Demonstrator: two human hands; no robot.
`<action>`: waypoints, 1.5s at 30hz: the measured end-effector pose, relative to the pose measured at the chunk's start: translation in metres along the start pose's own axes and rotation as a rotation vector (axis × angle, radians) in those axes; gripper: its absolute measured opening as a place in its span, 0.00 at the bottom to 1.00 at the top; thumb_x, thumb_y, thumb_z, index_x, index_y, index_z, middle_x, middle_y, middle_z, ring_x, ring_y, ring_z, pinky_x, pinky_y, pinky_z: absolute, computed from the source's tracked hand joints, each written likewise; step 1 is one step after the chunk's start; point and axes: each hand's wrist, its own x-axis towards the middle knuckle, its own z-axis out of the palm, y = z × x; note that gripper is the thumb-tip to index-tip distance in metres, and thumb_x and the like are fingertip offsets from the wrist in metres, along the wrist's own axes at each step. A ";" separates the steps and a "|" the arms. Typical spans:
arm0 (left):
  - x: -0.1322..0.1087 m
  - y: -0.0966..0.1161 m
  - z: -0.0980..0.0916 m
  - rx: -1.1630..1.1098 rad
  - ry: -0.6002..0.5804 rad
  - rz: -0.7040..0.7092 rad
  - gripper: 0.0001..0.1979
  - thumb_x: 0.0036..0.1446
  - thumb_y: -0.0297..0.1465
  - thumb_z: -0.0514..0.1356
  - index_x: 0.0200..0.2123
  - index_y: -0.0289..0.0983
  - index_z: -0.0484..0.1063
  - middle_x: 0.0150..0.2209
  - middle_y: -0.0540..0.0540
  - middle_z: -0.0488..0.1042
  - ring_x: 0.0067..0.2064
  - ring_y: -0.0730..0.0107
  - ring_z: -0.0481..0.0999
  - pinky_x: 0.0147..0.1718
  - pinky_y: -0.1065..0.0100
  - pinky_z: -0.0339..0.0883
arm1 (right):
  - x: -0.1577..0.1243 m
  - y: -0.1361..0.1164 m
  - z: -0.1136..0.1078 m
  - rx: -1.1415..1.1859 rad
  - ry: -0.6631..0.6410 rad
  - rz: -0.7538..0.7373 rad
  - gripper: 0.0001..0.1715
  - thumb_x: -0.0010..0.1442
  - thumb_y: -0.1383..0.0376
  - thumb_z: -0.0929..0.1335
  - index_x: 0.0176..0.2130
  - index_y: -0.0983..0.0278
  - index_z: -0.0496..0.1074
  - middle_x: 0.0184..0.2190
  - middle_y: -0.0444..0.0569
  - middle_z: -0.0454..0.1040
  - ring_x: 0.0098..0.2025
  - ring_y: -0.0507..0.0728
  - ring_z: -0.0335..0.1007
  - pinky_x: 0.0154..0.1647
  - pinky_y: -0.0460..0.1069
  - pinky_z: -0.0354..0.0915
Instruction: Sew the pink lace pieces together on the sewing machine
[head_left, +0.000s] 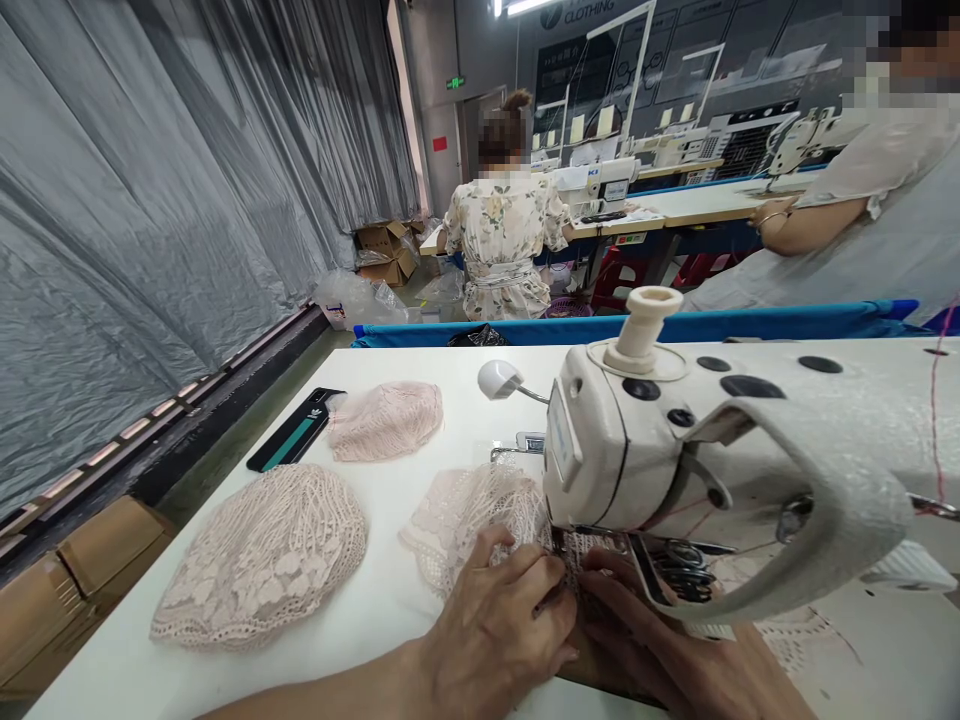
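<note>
A piece of pale pink lace fabric [480, 505] lies under the head of a white sewing machine [600, 440]. My left hand [506, 610] presses on the lace just left of the needle area, its fingers curled and closed on the fabric. Close beside it, my right hand [645, 630] is at the lace under the machine arm, partly hidden by the machine's guard; its fingers reach toward the needle. More lace shows to the right of that hand. The needle itself is hidden.
A lace piece [262, 560] and a smaller pink piece [386, 420] lie on the white table [397, 660]. A dark phone [296, 430] rests near its left edge. Cardboard boxes [82, 590] stand below. Two people work ahead, one in a floral top [502, 245].
</note>
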 end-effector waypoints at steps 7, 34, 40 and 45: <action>0.001 -0.001 -0.002 0.012 -0.003 0.007 0.10 0.59 0.33 0.59 0.42 0.33 0.67 0.42 0.47 0.73 0.45 0.69 0.70 0.49 0.60 0.56 | -0.001 0.000 0.000 0.001 -0.037 -0.011 0.23 0.67 0.64 0.55 0.30 0.61 0.74 0.32 0.53 0.79 0.32 0.58 0.75 0.29 0.51 0.69; -0.001 -0.002 0.004 0.023 0.012 -0.007 0.07 0.61 0.32 0.57 0.39 0.34 0.68 0.40 0.50 0.73 0.42 0.72 0.71 0.49 0.62 0.56 | 0.003 -0.006 -0.012 0.184 -0.060 -0.030 0.08 0.61 0.64 0.66 0.39 0.52 0.74 0.30 0.41 0.79 0.34 0.55 0.74 0.40 0.51 0.68; 0.000 -0.003 -0.004 -0.002 0.014 0.018 0.06 0.61 0.31 0.57 0.39 0.35 0.68 0.41 0.49 0.73 0.43 0.72 0.71 0.49 0.61 0.55 | -0.010 -0.010 0.005 0.199 0.064 -0.011 0.07 0.61 0.60 0.65 0.36 0.53 0.74 0.26 0.41 0.77 0.32 0.55 0.73 0.43 0.55 0.67; 0.001 -0.004 -0.002 0.056 0.111 0.028 0.05 0.63 0.28 0.56 0.34 0.34 0.69 0.38 0.50 0.73 0.39 0.75 0.72 0.47 0.63 0.55 | -0.016 -0.014 0.019 0.187 0.111 -0.022 0.10 0.64 0.59 0.64 0.40 0.60 0.72 0.35 0.44 0.75 0.34 0.53 0.71 0.42 0.55 0.67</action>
